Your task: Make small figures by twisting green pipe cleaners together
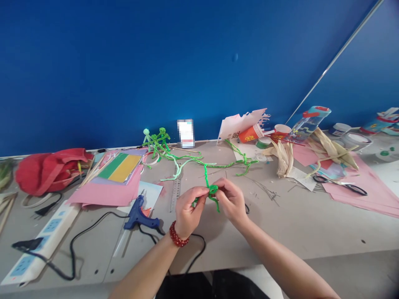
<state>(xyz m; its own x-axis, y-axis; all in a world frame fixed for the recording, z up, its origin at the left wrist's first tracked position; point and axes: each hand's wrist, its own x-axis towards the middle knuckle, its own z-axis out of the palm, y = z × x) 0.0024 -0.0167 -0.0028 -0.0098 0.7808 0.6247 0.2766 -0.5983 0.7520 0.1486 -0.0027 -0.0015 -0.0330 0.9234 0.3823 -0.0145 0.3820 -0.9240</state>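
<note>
Between my two hands is a bright green twisted-cord figure (213,189) with a coiled round part and loose strands. My left hand (190,207), with a red bead bracelet (177,236) at its wrist, pinches the coil from the left. My right hand (231,201) pinches it from the right. One green strand rises from the coil toward the back of the table, and another hangs below. Small green cord figures (160,139) stand by the wall. More twisted green cord (245,158) lies behind my right hand. My fingers partly cover the piece.
A blue glue gun (139,214) with its black cable lies left, near a white power strip (40,245). Behind my left hand lies a ruler (175,193). Pink paper (106,191), a red bag (51,170), scissors (339,184), paper cups (251,133) and dried husks (283,158) surround the workspace.
</note>
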